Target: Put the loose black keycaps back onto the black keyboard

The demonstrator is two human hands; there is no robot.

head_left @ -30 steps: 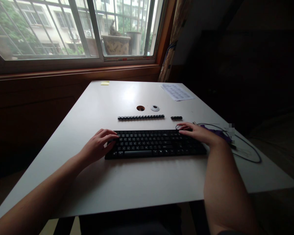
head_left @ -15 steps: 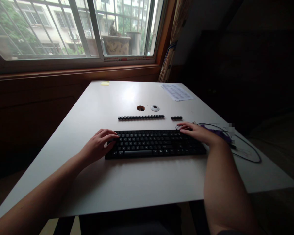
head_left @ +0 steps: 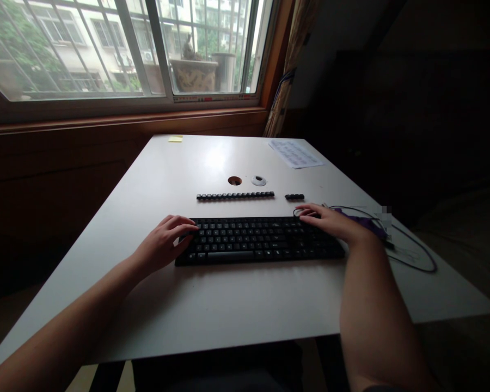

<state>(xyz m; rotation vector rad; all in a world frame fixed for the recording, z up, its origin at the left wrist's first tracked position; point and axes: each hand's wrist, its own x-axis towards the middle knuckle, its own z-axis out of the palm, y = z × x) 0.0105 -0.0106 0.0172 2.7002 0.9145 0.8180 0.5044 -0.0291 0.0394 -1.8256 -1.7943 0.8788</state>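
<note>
A black keyboard [head_left: 237, 239] lies flat on the white table in front of me. My left hand [head_left: 165, 239] is at its left end, fingers curled over the far left corner and thumb along the side, gripping it. Over the far right part rests my right hand [head_left: 324, 220], its fingers stretched out and spread across the back edge with nothing held in them. It covers some of the keys there. Behind the keyboard stands a long row of black keycaps [head_left: 234, 195], with a shorter row of keycaps [head_left: 294, 196] to its right.
A round hole [head_left: 234, 181] and a white ring-shaped cover [head_left: 258, 180] are farther back. Beside my right forearm lie a dark cable [head_left: 416, 245] and a purple item [head_left: 365, 221]. Printed paper [head_left: 296, 153] and a yellow note [head_left: 175, 139] lie near the far edge.
</note>
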